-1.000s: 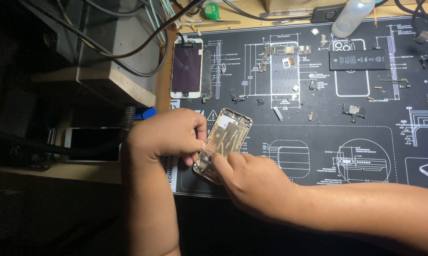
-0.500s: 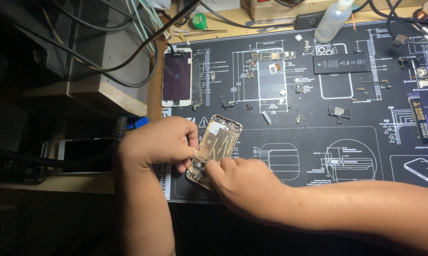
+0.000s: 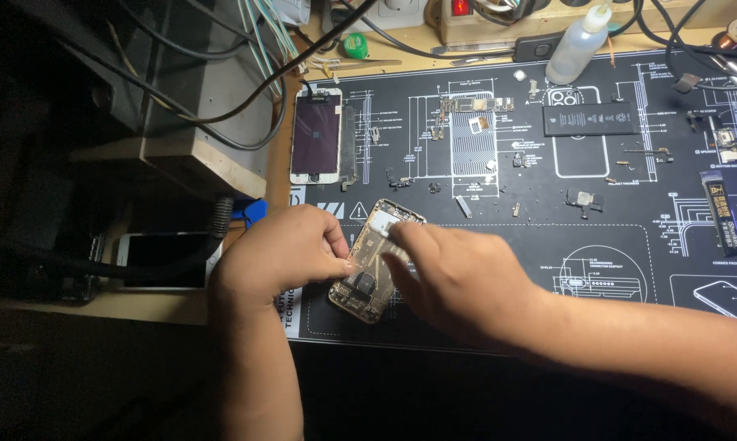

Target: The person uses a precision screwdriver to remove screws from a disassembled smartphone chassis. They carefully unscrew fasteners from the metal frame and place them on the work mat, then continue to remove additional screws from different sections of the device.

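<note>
Head view looks down on a dark bench mat (image 3: pixel 499 327) printed with white outline drawings. Far along it stand a white squeeze bottle (image 3: pixel 579 47) and a small green round tape (image 3: pixel 355 45); a flat black rectangular battery (image 3: pixel 590 119) lies just right of centre, and a narrow black packet with a yellow label (image 3: pixel 721 214) lies at the right edge. A phone screen panel (image 3: pixel 317 135) lies at the mat's far left. Left hand (image 3: pixel 278 257) curls in from the near left, its grip pinching the left edge of a gold phone shell (image 3: pixel 375 263) lying tilted on the mat. Right hand (image 3: pixel 458 278) reaches in from the right, palm down, fingertips pressed together on a small white piece (image 3: pixel 387 227) at the shell's far end.
</note>
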